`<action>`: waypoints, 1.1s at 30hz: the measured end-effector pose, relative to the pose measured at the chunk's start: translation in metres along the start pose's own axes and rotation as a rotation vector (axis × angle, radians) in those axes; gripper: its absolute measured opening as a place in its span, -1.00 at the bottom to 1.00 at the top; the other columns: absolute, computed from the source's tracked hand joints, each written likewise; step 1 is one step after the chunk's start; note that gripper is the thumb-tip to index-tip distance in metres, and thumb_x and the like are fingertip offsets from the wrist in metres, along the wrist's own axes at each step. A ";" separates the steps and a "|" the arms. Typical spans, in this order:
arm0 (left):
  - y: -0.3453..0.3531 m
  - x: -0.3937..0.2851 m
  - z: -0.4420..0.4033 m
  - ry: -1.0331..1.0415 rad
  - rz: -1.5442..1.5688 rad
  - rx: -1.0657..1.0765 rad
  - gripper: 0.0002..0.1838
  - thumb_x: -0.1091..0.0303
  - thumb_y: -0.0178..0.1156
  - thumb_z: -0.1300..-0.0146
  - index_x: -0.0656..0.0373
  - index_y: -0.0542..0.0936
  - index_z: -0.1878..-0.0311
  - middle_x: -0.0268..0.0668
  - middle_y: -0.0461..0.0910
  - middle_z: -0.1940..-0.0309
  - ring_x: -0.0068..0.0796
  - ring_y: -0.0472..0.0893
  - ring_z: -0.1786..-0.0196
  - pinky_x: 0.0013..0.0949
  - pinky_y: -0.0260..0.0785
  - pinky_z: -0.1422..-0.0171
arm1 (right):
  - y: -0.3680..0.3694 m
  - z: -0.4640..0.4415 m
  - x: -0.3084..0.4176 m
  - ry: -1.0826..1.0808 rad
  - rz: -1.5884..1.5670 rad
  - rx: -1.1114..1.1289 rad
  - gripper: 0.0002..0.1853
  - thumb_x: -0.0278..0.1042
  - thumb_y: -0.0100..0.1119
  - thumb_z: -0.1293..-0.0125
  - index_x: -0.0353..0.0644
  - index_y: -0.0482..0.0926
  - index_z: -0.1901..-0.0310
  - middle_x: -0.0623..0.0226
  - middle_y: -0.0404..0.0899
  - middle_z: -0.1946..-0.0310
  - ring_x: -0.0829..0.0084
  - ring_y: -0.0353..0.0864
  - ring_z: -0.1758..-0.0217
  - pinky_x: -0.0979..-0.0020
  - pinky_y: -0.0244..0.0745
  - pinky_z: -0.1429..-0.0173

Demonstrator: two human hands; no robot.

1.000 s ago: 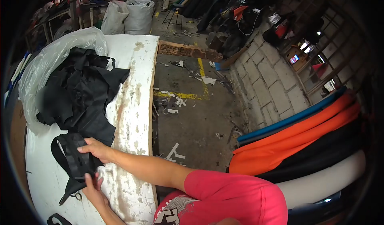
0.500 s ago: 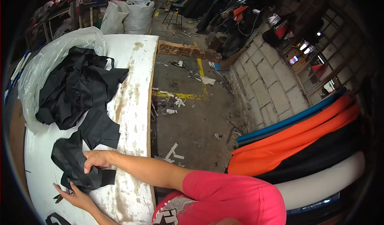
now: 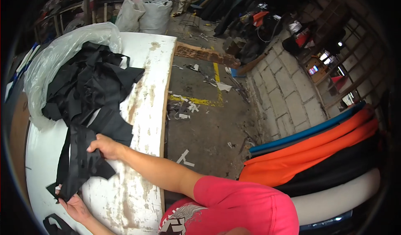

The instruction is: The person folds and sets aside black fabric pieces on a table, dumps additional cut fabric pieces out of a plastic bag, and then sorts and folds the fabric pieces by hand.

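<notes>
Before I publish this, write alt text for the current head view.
A person's right hand and left hand hold a black cloth piece over a worn white table. Nearby lies a heap of black cloth with clear plastic around part of it.

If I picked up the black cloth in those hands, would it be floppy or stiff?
The black cloth would probably flop, since similar black pieces lie crumpled nearby. It's likely light too: it looks thin where the left hand and right hand hold it.
</notes>
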State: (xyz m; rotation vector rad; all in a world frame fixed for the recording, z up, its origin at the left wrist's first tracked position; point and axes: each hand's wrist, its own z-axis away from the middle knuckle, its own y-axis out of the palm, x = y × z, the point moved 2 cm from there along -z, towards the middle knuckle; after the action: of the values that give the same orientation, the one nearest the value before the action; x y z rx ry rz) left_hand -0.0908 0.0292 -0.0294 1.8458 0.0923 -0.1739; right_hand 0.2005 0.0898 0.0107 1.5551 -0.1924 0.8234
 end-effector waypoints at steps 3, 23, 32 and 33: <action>-0.011 -0.005 0.000 0.049 -0.129 -0.221 -0.56 0.28 -0.05 -0.48 0.43 0.38 -0.24 -0.06 0.48 -0.22 -0.20 0.50 -0.21 -0.12 0.24 -0.42 | -0.012 -0.013 -0.018 -0.113 0.085 -0.063 -0.69 -0.45 0.19 0.01 -0.37 0.59 0.18 0.26 0.65 0.36 0.42 0.64 0.32 0.41 0.57 0.14; -0.024 0.043 0.019 0.422 -2.123 -0.613 -0.70 0.36 0.18 -0.15 0.39 0.55 0.12 0.10 0.59 0.18 0.08 0.56 0.11 -0.10 0.40 0.00 | 0.018 0.014 -0.039 0.334 0.484 0.758 -0.30 -0.45 0.41 -0.02 -0.38 0.36 -0.23 0.30 0.55 -0.06 0.47 0.52 -0.11 0.39 0.44 -0.19; 0.023 0.018 0.005 -0.062 -0.442 -0.279 -0.63 0.07 0.01 -0.45 0.23 0.56 0.16 -0.21 0.65 0.23 -0.21 0.61 0.12 -0.11 0.45 -0.05 | -0.011 -0.001 0.017 -0.129 0.073 0.140 -0.67 -0.42 0.18 -0.29 -0.33 0.51 -0.06 0.27 0.63 0.04 0.43 0.60 -0.05 0.38 0.45 -0.23; 0.017 0.013 0.006 -0.006 -0.282 -0.194 -0.60 0.00 0.01 -0.44 0.18 0.56 0.14 -0.23 0.65 0.19 -0.18 0.59 0.05 -0.03 0.40 -0.13 | -0.012 -0.004 0.018 -0.182 0.002 0.157 -0.71 -0.42 0.15 -0.33 -0.32 0.52 -0.05 0.25 0.63 0.00 0.40 0.61 -0.06 0.34 0.45 -0.23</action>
State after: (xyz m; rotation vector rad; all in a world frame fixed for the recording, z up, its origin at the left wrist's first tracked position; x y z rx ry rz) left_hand -0.0762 0.0179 -0.0173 1.6328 0.3540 -0.3549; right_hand 0.2191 0.1016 0.0118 1.7791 -0.2669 0.7112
